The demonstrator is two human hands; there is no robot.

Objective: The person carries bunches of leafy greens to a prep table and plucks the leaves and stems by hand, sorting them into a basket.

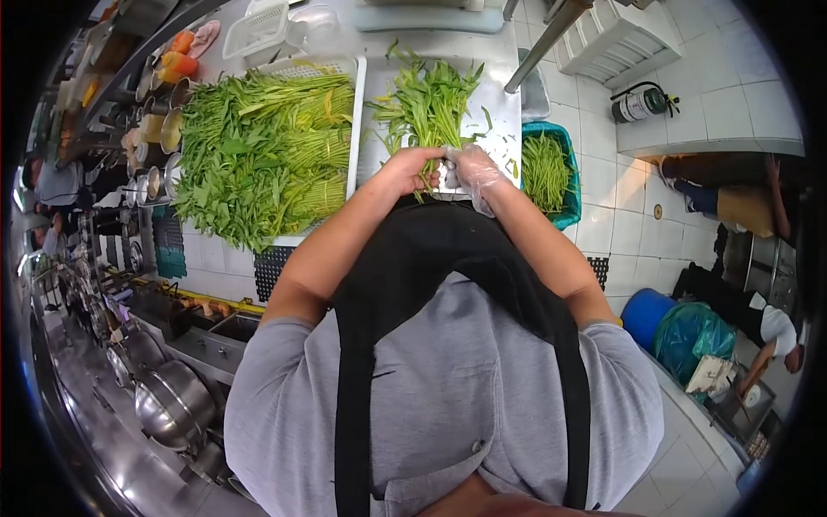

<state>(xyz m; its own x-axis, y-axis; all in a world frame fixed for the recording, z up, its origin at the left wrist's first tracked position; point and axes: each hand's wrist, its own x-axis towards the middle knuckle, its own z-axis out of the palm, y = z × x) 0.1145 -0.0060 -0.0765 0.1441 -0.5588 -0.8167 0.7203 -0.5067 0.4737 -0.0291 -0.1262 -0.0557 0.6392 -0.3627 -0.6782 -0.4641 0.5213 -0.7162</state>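
Observation:
A loose bunch of leafy greens (pixel 431 103) lies on the metal table (pixel 500 95), leaves pointing away from me. My bare left hand (pixel 412 171) is closed round the lower stems of the bunch. Close against it, my right hand (pixel 474 172) wears a clear plastic glove; its fingers are curled at the stem ends, and what they hold is too small to make out. Cut leaf bits lie on the metal to the right of the bunch. Left of my hands, a white crate (pixel 360 112) is heaped with bundled greens (pixel 258 155).
To the right stands a teal-lined bin (pixel 575 189) with stems inside. Condiment containers (pixel 177 65) line the left shelf. A metal pole (pixel 551 43) slants at the upper right. A fire extinguisher (pixel 637 105) and a blue barrel (pixel 642 317) are farther right. Other people work at both sides.

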